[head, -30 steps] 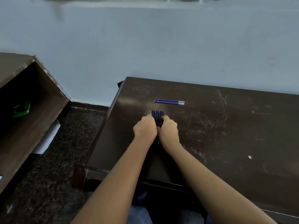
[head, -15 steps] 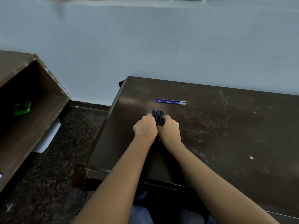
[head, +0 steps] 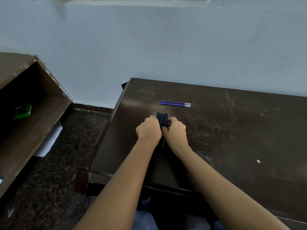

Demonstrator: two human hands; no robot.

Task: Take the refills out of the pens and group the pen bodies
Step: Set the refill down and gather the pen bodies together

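Both the left hand point(head: 149, 129) and right hand point(head: 175, 131) are staying pressed together around the three pen bodies point(head: 162, 118), barely moving since a second ago, suggesting grouping is nearly finished beside the removed refills point(head: 175, 103).

Both hands press together on the dark table point(head: 232, 130). Left hand point(head: 148, 130) & right hand point(head: 176, 131) squeeze the pen bodies point(head: 162, 118) side by side betw. them. Blue refills point(head: 175, 103) lie just beyond, farther away.
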